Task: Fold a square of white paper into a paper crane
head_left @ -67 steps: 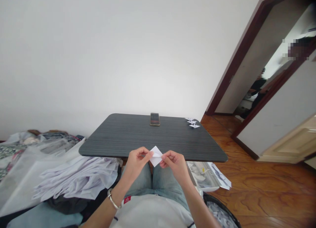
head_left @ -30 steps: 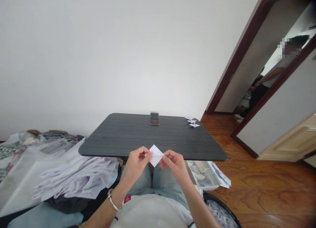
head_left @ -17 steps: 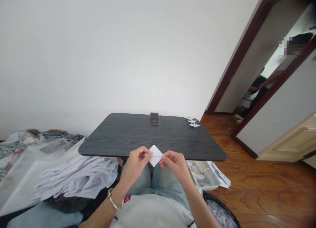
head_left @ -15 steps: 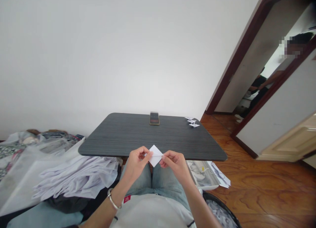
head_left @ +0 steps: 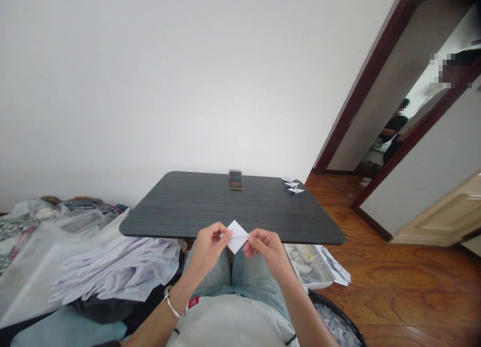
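Observation:
A small white folded paper (head_left: 236,235), diamond-shaped, hangs above my lap just before the near edge of the dark table (head_left: 195,206). My left hand (head_left: 207,248) pinches its left corner between thumb and fingers. My right hand (head_left: 265,249) pinches its right corner the same way. Both hands are closed on the paper. A metal bangle sits on my left wrist.
A phone (head_left: 235,180) stands at the table's far edge. Three small folded paper figures (head_left: 293,185) lie at the far right corner. White sheets and plastic bags (head_left: 112,267) pile up on the left. Printed papers (head_left: 319,267) lie on the right. People stand beyond the doorway (head_left: 398,121).
My hands and the paper stay almost still. The people beyond the doorway have shifted.

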A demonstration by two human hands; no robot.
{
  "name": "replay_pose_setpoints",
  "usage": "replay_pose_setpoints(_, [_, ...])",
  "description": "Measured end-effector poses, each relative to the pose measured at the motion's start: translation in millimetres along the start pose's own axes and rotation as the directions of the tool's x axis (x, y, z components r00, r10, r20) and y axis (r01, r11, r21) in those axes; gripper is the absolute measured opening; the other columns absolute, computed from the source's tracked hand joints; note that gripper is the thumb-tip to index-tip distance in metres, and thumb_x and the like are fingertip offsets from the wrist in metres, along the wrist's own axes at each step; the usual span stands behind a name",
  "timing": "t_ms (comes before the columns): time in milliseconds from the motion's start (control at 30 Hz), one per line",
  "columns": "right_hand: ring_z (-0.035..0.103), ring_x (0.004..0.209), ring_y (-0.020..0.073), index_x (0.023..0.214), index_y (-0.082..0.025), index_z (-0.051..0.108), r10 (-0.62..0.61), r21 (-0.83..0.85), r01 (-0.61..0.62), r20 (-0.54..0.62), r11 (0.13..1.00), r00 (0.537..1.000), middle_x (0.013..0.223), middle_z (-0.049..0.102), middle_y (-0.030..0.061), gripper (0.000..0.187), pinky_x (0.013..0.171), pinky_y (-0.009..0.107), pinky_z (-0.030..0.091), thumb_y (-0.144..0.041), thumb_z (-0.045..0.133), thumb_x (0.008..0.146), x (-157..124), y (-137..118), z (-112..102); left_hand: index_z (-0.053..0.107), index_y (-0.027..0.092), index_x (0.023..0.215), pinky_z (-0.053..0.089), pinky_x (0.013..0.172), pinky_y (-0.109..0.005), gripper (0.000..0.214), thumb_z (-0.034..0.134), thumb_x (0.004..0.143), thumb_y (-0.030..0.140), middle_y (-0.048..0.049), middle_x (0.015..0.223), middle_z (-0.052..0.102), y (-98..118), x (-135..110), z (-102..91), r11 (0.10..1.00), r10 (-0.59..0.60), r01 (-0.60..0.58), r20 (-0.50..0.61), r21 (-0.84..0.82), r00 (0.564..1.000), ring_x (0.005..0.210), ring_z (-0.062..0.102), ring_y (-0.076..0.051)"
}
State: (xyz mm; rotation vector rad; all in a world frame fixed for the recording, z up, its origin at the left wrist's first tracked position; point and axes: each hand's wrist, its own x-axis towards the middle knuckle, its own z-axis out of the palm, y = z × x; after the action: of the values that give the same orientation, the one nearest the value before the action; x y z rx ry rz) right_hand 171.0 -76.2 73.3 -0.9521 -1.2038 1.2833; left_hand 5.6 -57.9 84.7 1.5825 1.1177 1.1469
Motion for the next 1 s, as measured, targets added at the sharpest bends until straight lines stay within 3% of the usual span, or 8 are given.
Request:
replay_pose_setpoints(333, [0.059,0.049,0.0100,0.065,-0.015,0.064,-0.002,0.021,0.002,0.025,1.000,1.000,0.058,0.066,0.0013,0.029,0.050,0.020,0.049,-0.043,0.062,0.075,0.9,0.0,-0.1,0.051,0.016,0.062,0.036,0.052,-0.021,0.026,0.055,0.078,0.036,0.0031,0.057,0.051,-2.9,0.1,0.3,0.998,0.037,-0.034,-0.050,0.060,0.998,0.053,0.048,-0.011])
replay_pose_setpoints(633, [0.058,0.045,0.0097,0.062,-0.015,0.061,0.002,-0.042,-0.004,-0.053,0.999,0.999,0.054,0.065,0.0005,0.031,0.048,0.020,0.049,-0.043,0.066,0.073,3.7,8.4,2.3,0.050,0.016,0.060,0.036,0.052,-0.020,0.026,0.055,0.078,0.035,0.0037,0.056,0.050,-0.9,-1.5,1.5,0.989,0.073,-0.065,-0.063,0.132,0.995,0.053,0.047,-0.011])
replay_pose_setpoints(1000, [0.058,0.046,0.0097,0.062,-0.016,0.061,0.002,-0.021,-0.003,-0.039,1.000,0.999,0.054,0.065,-0.0001,0.029,0.049,0.020,0.049,-0.042,0.066,0.072,2.7,7.1,-0.5,0.049,0.016,0.062,0.035,0.048,-0.019,0.024,0.060,0.072,0.036,0.0049,0.053,0.051,4.6,1.7,4.9,0.987,-0.067,0.066,-0.006,-0.144,0.998,0.048,0.045,-0.009])
